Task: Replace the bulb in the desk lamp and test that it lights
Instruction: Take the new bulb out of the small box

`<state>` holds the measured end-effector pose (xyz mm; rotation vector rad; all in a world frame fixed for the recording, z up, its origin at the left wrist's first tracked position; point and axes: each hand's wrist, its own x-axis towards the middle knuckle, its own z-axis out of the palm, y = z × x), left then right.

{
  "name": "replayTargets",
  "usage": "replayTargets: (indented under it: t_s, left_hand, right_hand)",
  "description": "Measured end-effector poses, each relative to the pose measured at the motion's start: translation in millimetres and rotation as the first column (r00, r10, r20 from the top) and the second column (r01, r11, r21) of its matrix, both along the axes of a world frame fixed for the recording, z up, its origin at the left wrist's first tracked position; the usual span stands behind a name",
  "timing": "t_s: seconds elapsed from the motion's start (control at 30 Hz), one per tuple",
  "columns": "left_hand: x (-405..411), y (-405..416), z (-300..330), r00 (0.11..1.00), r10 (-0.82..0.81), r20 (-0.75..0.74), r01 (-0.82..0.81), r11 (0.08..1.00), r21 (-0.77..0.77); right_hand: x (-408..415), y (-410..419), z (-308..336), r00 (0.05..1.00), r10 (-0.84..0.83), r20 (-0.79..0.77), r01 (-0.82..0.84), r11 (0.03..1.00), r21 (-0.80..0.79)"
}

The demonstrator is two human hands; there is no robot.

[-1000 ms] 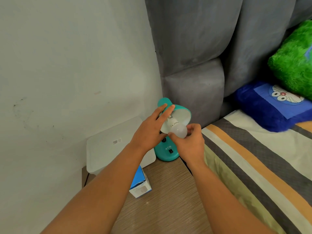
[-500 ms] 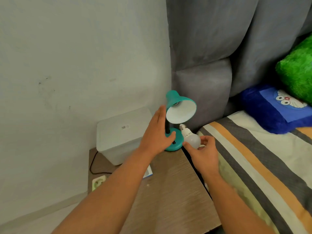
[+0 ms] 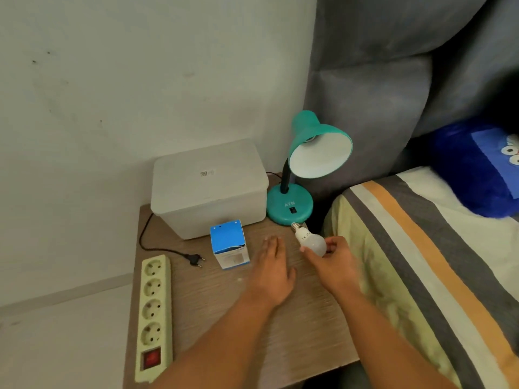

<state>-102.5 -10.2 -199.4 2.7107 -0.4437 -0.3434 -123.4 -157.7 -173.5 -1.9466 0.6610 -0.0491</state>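
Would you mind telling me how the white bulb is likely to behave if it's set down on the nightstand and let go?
The bulb, held by the right hand, has a round, smooth globe, so it would probably roll. It lies close to the nightstand edge by the bed, so it might fall off. It looks light but probably breakable.

Blue pillow [image 3: 477,167] cut off by right edge, blurred. Power strip [image 3: 154,315] lower end cut by bottom edge. Label [image 3: 207,173] on white box [image 3: 207,186] unreadable. Bulb [image 3: 311,241] print illegible.
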Motion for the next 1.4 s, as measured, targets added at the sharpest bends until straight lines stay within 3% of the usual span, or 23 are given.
replayTargets:
  t_s: [0.23,0.53,0.77,1.1,1.4]
  left_hand:
    - [5,-12,-39,0.998,0.06,0.023,-0.062,0.992,0.114]
    - [3,-14,-55,0.992,0.08,0.101,-0.091,0.989,0.114]
    - [5,-10,-49,0.997,0.068,0.025,-0.071,0.988,0.137]
    - [-21,9,-24,0.999,0.028,-0.029,-0.026,0.998,0.058]
    - [-57,76,5,0.993,0.099,0.071,-0.094,0.993,-0.077]
  right_hand:
    - [25,6,-20,0.997,0.06,-0.042,-0.06,0.998,-0.02]
    - [37,8,-38,0.998,0.067,-0.008,-0.067,0.994,-0.083]
    - [36,9,-35,0.994,0.108,-0.027,-0.11,0.99,-0.087]
    - [28,10,-22,0.985,0.16,-0.061,-0.166,0.98,-0.11]
    - [16,49,18,0.954,0.284,0.098,-0.254,0.936,-0.243]
